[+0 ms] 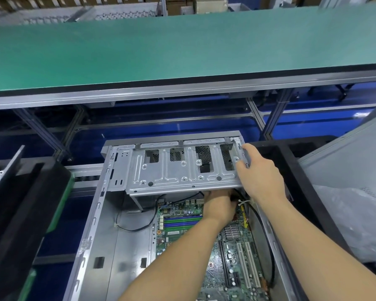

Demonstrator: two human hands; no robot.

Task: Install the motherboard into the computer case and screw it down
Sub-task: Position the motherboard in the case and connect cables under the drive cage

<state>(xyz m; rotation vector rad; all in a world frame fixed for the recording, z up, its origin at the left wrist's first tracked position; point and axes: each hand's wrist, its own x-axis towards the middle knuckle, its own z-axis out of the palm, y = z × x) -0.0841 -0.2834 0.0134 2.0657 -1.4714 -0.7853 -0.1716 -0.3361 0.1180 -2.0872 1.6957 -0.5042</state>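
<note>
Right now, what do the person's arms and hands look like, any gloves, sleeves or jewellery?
Both arms are bare as far as the frame shows: no sleeves, no gloves. The right hand has no ring or watch visible, and its wrist carries no strap. The left hand also looks ungloved, with no band at the wrist; its fingers are hidden under the metal drive cage, so rings there cannot be checked.

This is a factory assembly line for computers: a long green-matted workbench [182, 46] on aluminium framing runs across at twelve o'clock, stacked cardboard boxes [178, 3] fill the far background, black foam trays [20, 203] sit at nine o'clock, and an open computer case [91, 231] lies at six o'clock.
</note>
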